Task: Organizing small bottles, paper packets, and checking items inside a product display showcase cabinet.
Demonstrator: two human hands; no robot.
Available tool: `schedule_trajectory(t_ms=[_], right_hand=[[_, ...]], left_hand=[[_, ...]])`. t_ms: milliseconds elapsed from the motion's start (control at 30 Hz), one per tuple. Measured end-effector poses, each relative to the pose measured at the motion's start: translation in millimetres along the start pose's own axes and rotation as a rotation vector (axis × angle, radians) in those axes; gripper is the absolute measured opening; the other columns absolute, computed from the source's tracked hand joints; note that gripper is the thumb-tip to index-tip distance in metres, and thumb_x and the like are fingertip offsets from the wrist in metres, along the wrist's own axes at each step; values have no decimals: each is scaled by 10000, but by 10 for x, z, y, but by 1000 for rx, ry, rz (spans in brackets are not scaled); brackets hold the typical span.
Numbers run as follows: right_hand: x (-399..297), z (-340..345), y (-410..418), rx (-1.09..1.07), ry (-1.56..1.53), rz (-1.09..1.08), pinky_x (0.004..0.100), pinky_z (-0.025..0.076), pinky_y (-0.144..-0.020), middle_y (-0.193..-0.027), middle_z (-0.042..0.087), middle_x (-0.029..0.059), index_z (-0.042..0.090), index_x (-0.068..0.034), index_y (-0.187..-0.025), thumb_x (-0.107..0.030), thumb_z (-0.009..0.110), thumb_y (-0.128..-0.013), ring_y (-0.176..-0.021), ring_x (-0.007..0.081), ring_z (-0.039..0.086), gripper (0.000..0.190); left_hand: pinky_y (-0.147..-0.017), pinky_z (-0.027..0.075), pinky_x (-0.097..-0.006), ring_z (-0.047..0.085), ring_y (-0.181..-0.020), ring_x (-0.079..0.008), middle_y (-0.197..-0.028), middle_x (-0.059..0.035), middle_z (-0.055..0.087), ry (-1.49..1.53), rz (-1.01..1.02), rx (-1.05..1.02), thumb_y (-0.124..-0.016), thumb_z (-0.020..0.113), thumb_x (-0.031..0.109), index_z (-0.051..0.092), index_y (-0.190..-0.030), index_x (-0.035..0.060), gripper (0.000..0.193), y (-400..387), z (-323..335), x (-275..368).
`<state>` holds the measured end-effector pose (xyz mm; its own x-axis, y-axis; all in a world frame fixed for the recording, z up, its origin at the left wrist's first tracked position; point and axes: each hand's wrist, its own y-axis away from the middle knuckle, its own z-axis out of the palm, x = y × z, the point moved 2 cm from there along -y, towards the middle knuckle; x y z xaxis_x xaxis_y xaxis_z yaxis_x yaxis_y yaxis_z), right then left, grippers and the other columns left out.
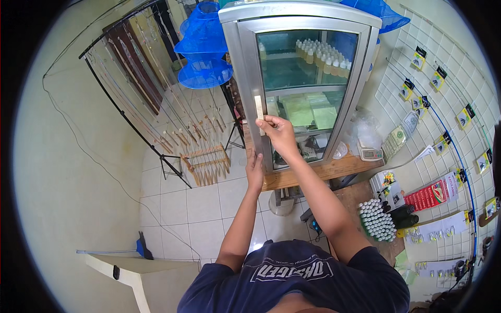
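Observation:
An aluminium-framed glass display cabinet [250, 58] stands before me on a wooden bench [325, 174]. My right hand [280, 133] pinches the lower part of a narrow pale strip [258, 105] lying upright along the left door frame. Whether this strip is a fixed pull or a loose piece, I cannot tell. Lower down, my left hand [255, 172] rests with extended fingers against the cabinet's lower left edge and grips nothing. Behind the glass are several small white-capped bottles [327, 58] on the upper shelf and pale green flat packets [299, 111] below. The door appears closed.
Fishing rods [182, 137] hang and stand on a rack at the left, near blue mesh nets [203, 58]. A small digital scale [370, 154] sits at the bench's right end. White-capped bottles [377, 221] stand lower right, beside a wall grid [434, 94] with hanging packs.

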<state>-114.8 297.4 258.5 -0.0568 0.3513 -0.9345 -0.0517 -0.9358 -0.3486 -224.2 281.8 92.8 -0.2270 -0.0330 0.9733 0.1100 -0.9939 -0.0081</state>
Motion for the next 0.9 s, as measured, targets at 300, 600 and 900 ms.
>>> schedule_trajectory(t_ms=[300,600,900], right_hand=[[38,-58,51,36,5,19,251,442,-637,-733,640,70,663,25,-900,-322,690,-765,-681,115,563,374],[297,-300,516,117,-255,175,194,428,-586,-889,627,26,582,-32,-1089,-138,627,-831,-700,70,550,283],[1111,-1662,2609,675,-185,639,191,411,-533,-848,607,28,573,-63,-1059,-93,594,-819,-652,81,541,243]], left_hand=[[-1072,205,-317,212,-1342,-209,-1470,-156,175,-67,62,-191,-903,520,142,84,-1417,-5,690,31,19,-134],[-1047,250,-325,281,-1294,-252,-1420,-173,235,-157,8,-254,-890,557,153,152,-1405,7,671,376,-182,-390],[-721,476,-311,591,-927,-176,-1046,-87,615,-372,-401,-451,-865,598,301,514,-1185,16,437,1180,-406,-1370]])
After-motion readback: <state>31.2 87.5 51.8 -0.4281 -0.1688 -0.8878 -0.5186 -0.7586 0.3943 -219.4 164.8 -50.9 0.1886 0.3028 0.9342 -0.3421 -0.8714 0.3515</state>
